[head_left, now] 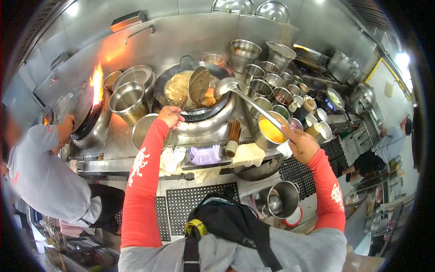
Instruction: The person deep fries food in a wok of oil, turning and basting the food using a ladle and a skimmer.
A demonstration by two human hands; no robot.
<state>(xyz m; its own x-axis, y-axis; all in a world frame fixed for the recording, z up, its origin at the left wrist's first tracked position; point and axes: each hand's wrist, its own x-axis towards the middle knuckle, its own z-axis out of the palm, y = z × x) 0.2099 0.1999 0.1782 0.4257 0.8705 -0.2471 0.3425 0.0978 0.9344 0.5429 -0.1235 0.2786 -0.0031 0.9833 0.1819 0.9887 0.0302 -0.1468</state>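
My left hand (170,117) is closed around the handle of a dark round skimmer (198,84), whose head is tilted over the wok (159,93). In the wok, pale food (177,87) lies in bubbling liquid, and an orange-brown piece (209,97) shows beside the skimmer. My right hand (302,144) grips the long handle of a steel ladle (226,86). Its bowl hangs at the wok's right rim; whether the two touch I cannot tell. Below the ladle's handle stands a steel pot (271,144) of yellow liquid, close to my right hand.
A co-worker (50,167) at the left stands by a wok with tall flames (96,85). Several steel containers (260,88) crowd the right. A bamboo brush (233,138) and purple cloth (205,155) lie along the front edge. Another person (390,140) works far right.
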